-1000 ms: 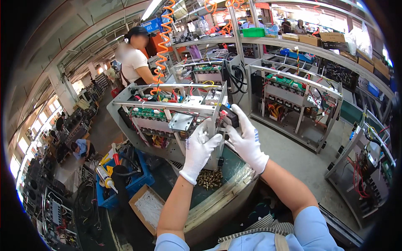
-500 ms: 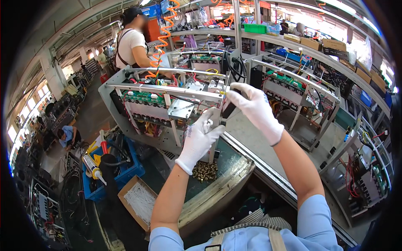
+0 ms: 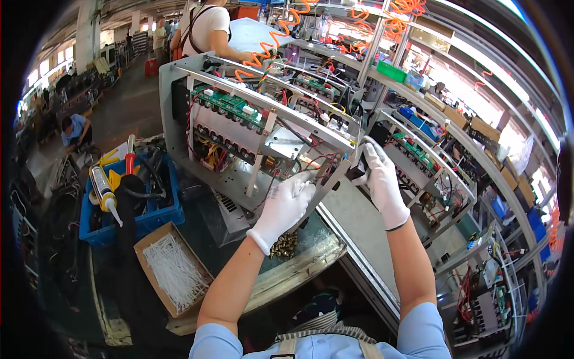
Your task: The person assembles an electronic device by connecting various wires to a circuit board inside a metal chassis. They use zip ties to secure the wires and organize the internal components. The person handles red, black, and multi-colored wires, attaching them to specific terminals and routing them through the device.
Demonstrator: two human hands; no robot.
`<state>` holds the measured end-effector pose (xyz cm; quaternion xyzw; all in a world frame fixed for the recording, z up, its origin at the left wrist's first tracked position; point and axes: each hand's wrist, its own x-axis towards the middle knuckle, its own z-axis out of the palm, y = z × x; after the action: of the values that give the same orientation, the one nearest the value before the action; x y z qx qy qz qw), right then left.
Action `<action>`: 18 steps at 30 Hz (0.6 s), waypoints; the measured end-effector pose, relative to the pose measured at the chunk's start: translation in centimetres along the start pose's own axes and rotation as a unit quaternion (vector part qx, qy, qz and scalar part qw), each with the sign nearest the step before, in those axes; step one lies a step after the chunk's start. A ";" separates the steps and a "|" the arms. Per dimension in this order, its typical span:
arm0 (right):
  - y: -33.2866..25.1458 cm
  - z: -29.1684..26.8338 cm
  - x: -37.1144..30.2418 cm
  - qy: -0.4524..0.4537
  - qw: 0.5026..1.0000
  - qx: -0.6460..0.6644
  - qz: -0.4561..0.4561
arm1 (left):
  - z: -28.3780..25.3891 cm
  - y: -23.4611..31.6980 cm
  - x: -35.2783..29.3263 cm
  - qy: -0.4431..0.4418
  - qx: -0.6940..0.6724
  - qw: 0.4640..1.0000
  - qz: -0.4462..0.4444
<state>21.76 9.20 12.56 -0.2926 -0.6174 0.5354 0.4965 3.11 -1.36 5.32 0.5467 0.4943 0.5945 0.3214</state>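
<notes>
A metal-framed electrical unit (image 3: 206,152) stands tilted on the bench, with a green circuit board (image 3: 230,112) and bundled wires inside. My left hand (image 3: 286,206), in a white glove, is at the unit's near right corner. Its fingers are curled together beside thin red and black wires (image 3: 320,161); what they pinch is hidden. My right hand (image 3: 384,185), gloved too, is outside the right end panel, its fingers closed against a dark block-shaped part (image 3: 357,170). Whether that part is fixed to the panel, I cannot tell. Below my left hand lies a pile of brass fittings (image 3: 283,246).
A carton of white cable ties (image 3: 176,269) and a blue crate (image 3: 170,212) with a sealant tube (image 3: 103,190) stand on the left. Similar units (image 3: 418,155) stand to the right. An orange coiled hose (image 3: 278,43) hangs above; a co-worker (image 3: 206,30) stands beyond.
My view has shifted, and the unit appears nearer and more tilted. My right hand has come down from the frame's top corner to the outside of the end panel. My left fingers have drawn together.
</notes>
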 end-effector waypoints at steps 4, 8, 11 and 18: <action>-1.0 1.8 -0.2 -0.034 0.994 -0.040 0.101 | 0.8 -3.4 2.0 -0.038 -0.070 0.996 -0.025; 0.0 2.1 0.1 -0.014 0.992 0.009 0.122 | 1.1 -5.4 3.4 -0.061 -0.086 0.994 0.002; 1.6 1.6 0.4 0.005 0.991 0.068 0.114 | 1.8 -7.0 3.6 -0.007 0.037 0.998 0.059; 0.9 3.7 -1.0 0.076 0.969 0.181 0.151 | 1.5 -6.1 2.7 -0.036 -0.078 0.996 0.037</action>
<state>18.50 7.18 11.67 -0.3273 -0.4192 0.6834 0.5002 3.04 3.29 0.38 0.5586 0.4146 0.6226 0.3583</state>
